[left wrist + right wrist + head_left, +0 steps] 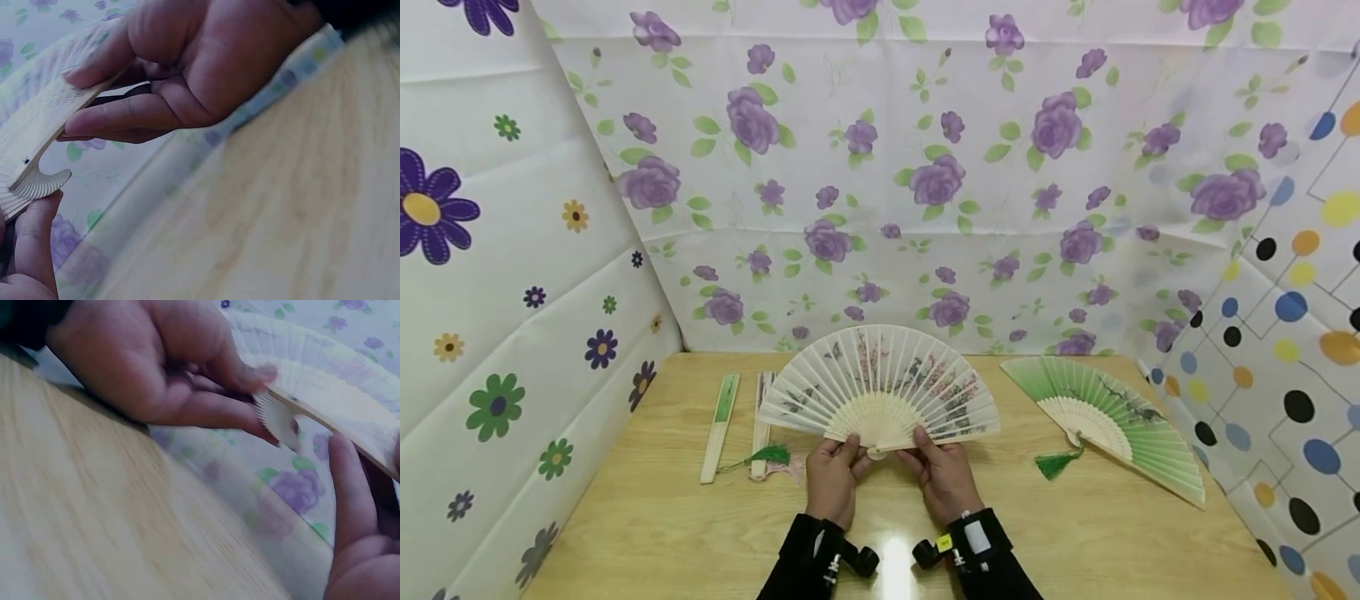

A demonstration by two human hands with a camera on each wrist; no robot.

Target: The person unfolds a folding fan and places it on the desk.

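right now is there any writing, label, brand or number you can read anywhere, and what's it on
No readable text anywhere.
Yellow tag on the right wrist strap: a dark mark, too small to read.
White fan held by the left hand and right hand: painted flowers only, no words to be made out.
Green fan on the table: dark painted branch, no lettering visible.

Green fan (1112,417) painted design too small to make out, closed fan (763,413) partly hidden behind white fan (880,379)

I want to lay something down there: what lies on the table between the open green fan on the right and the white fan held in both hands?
In the head view, only bare wooden table separates the white fan from the green fan; the green fan's tassel lies below that gap.
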